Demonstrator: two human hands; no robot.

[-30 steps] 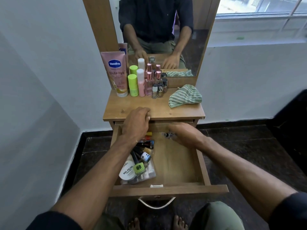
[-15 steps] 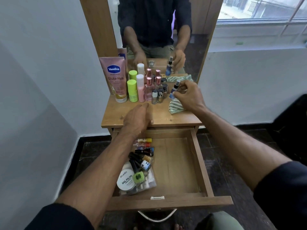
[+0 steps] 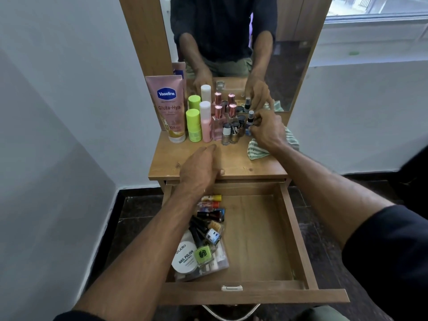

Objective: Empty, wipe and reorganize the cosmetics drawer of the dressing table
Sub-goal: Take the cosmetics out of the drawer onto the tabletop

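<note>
While the left hand (image 3: pixel 199 169) is lying flat, fingers straight, on the tabletop (image 3: pixel 234 158) above the open drawer (image 3: pixel 257 239), the right hand (image 3: pixel 266 130) is pinching a small spray bottle (image 3: pixel 250 119) beside the nail polishes (image 3: pixel 231 132), over the striped cloth (image 3: pixel 257 149).

pink tube (image 3: pixel 169 107): "Vaseline", "Gluta-Hya", "10X"
white round tub (image 3: pixel 185 257) in drawer: "ZUDIO", "NAIL POLISH"; smaller line unreadable
green polish bottle (image 3: pixel 203 253): S-shaped logo
other bottles: labels illegible
</note>
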